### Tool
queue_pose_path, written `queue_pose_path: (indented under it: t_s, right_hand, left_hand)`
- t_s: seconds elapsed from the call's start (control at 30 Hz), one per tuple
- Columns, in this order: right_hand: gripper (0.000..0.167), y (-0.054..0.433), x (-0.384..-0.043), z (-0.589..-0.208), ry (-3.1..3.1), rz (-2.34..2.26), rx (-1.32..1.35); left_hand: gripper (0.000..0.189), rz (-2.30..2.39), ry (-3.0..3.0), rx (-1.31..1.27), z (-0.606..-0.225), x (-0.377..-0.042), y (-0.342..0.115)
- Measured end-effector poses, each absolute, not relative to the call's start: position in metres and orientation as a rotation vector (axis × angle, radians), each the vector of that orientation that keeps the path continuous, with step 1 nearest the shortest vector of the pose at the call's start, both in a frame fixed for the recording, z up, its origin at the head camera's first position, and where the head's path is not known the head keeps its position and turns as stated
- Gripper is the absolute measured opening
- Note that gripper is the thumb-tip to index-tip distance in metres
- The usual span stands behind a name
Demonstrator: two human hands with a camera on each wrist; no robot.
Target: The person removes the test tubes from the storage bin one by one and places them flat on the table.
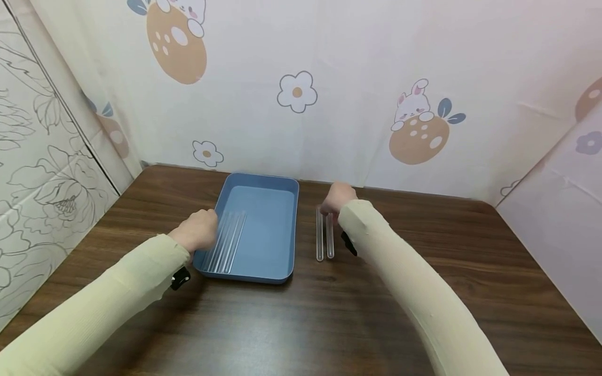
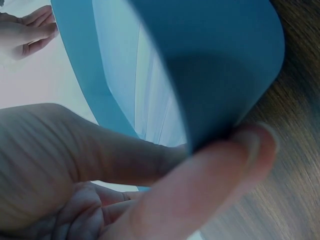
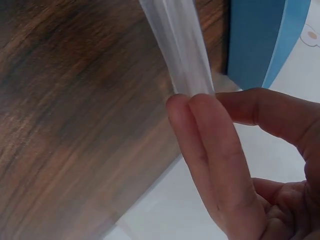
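Note:
A blue tray (image 1: 270, 235) stands on the table, with several clear test tubes (image 1: 230, 240) lying side by side along its left part. My left hand (image 1: 197, 230) pinches the tray's left wall between thumb and finger, as the left wrist view shows closely. To the right of the tray are two more clear tubes, a left one (image 1: 320, 240) and a right one (image 1: 330, 240), nearly parallel. My right hand (image 1: 339, 198) is at their far ends. In the right wrist view its fingertips (image 3: 212, 115) pinch a clear tube (image 3: 182, 45); the head view does not settle which one.
The dark wooden table (image 1: 423, 250) reaches back to a patterned curtain (image 1: 348, 104) along its far edge. More patterned cloth (image 1: 47, 141) hangs at the left. The tray's raised right wall (image 1: 295, 230) stands between the two outer tubes and the tubes inside.

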State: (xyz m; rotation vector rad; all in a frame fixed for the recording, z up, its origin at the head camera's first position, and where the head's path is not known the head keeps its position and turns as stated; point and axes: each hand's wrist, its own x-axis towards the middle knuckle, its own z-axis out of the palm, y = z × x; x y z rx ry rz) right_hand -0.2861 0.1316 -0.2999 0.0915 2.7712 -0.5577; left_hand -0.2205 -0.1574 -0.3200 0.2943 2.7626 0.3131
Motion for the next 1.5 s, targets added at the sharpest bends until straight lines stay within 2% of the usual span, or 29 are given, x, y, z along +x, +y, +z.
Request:
queue_pose_path:
  t_s: [1.17,1.5]
  right_hand:
    - [0.016,0.150,-0.291,-0.328,2.776,-0.571,0.156]
    - [0.021,0.152,-0.290,-0.328,2.779,-0.542,0.127]
  left_hand:
    - [0.040,0.330,2.773,0.280,-0.321,-0.222,-0.157]
    - [0.043,0.324,2.761,0.267,-0.319,-0.221,-0.157]
